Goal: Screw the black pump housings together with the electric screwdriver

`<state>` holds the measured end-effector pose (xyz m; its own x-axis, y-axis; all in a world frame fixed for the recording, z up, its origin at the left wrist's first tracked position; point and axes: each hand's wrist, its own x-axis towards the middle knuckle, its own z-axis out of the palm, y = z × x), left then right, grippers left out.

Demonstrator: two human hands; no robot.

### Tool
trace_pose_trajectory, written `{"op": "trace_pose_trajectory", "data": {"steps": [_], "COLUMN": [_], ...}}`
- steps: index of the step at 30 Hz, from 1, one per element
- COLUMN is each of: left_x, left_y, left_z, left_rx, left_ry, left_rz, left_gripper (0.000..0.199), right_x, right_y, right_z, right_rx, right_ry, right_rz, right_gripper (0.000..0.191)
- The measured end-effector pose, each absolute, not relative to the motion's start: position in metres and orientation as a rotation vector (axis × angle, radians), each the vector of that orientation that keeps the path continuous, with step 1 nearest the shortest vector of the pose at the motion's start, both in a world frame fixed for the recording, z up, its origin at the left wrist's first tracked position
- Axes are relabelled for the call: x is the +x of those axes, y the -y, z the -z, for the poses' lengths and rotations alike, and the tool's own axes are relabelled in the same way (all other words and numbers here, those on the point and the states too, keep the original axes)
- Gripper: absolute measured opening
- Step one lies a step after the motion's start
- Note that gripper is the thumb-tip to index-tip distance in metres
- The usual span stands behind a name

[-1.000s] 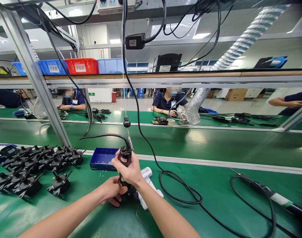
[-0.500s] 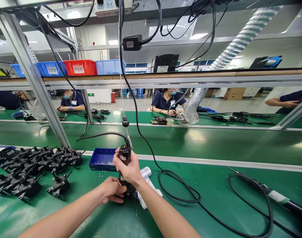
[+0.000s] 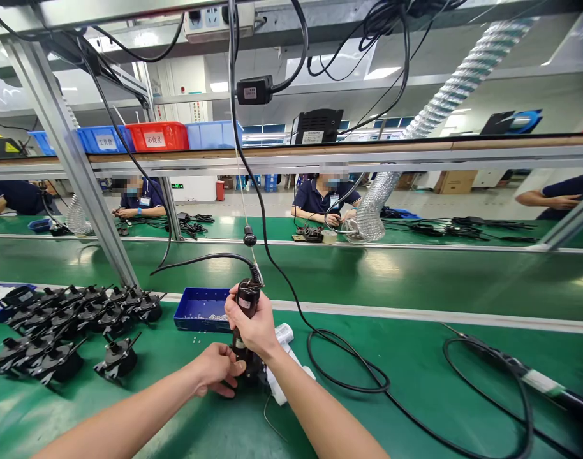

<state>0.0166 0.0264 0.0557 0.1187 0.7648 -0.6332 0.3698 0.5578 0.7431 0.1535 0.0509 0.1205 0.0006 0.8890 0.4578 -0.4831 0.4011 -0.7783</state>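
Observation:
My right hand [image 3: 257, 325] is wrapped around a black electric screwdriver [image 3: 248, 297], held upright with a cable and a hanging wire at its top. My left hand [image 3: 218, 370] is low beside the tool's bottom end. Its thumb and fingers are closed against a black part [image 3: 250, 373] under the screwdriver; the tip and most of that part are hidden by the hands. Just behind, a blue tray [image 3: 203, 323] holds many tiny light pieces. To the right of the black part lies a crumpled white plastic wrapper [image 3: 291, 360].
Several black round assemblies with metal brackets [image 3: 57, 360] stand in rows at left. A looped black cable [image 3: 344, 347] and a long dark tool [image 3: 535, 379] lie at right. A metal post [image 3: 76, 153] rises at left. Co-workers sit across the green conveyor [image 3: 416, 274].
The screwdriver's top and my right hand have shifted slightly right, and the hanging wire leans more. My left hand stays at the black part. The whole view has moved a little.

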Motion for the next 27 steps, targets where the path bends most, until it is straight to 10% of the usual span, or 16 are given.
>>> {"op": "trace_pose_trajectory", "data": {"steps": [27], "left_x": [0.019], "left_y": [-0.039], "left_z": [-0.055], "left_rx": [0.976], "left_ry": [-1.432], "left_rz": [-0.308], "left_gripper": [0.053], "right_x": [0.147], "right_y": [-0.052], "right_z": [-0.119], "right_rx": [-0.545], "right_ry": [1.082], "right_rz": [-1.116], "right_gripper": [0.044]}}
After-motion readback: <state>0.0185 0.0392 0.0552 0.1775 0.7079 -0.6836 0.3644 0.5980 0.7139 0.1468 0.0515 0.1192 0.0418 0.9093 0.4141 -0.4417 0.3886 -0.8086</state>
